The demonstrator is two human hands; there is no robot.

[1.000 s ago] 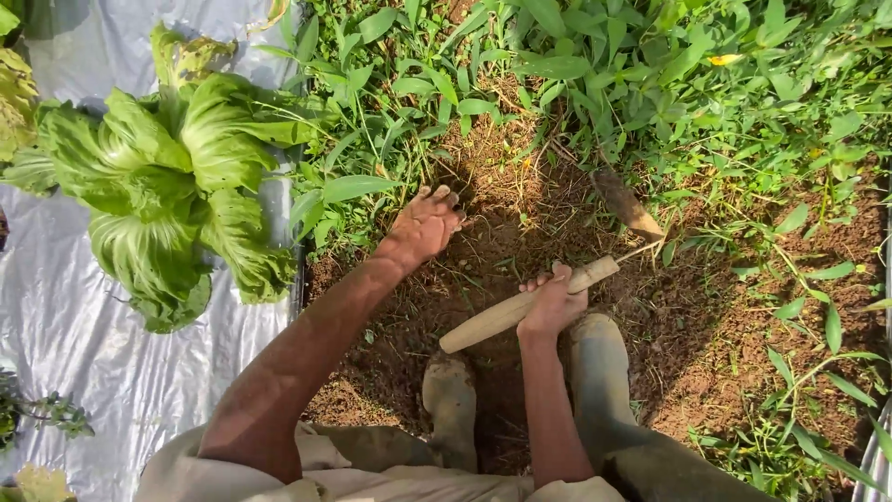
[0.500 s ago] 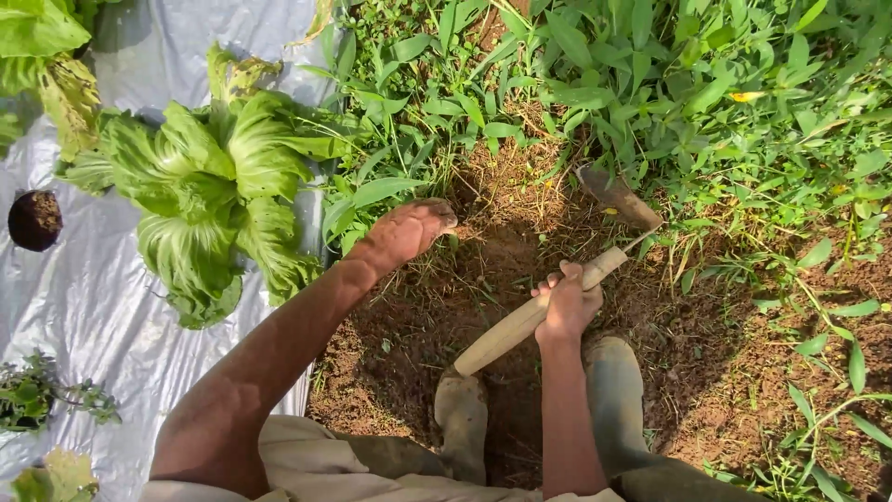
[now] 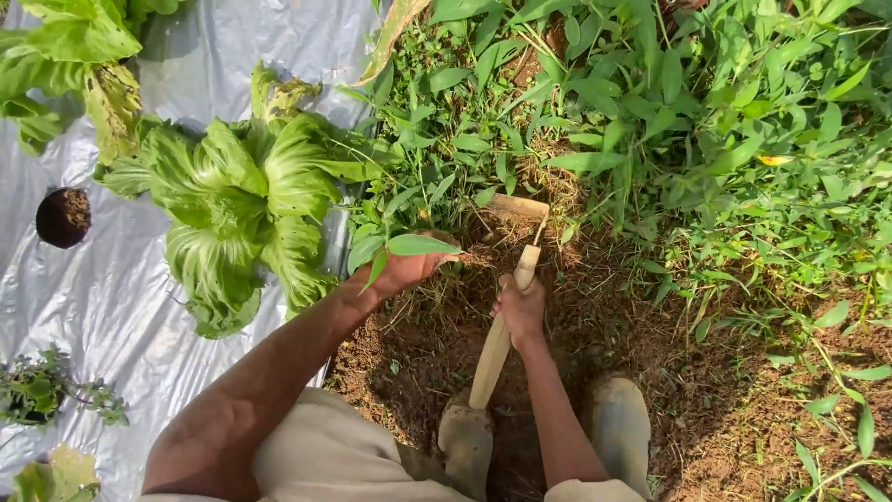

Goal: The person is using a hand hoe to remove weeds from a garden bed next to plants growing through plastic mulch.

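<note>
Head view: right hand [image 3: 522, 311] grip closed round hoe handle [image 3: 497, 342]; left hand [image 3: 406, 270] grip clutching weeds [image 3: 409, 244].

Arms: we see both bare to above the elbow, no sleeves, watches or bands showing.
Left hand [image 3: 406, 270]: we find it bare, no glove, partly hidden behind a leaf.
Right hand [image 3: 521, 311]: we find it bare too, no ring that we can make out.
Shorts [image 3: 327, 457]: we note light khaki cloth, plain, creased over the thighs.
Boots [image 3: 621, 429]: we count two rounded toes, dull grey-green, rubbery, dusted with soil.
</note>
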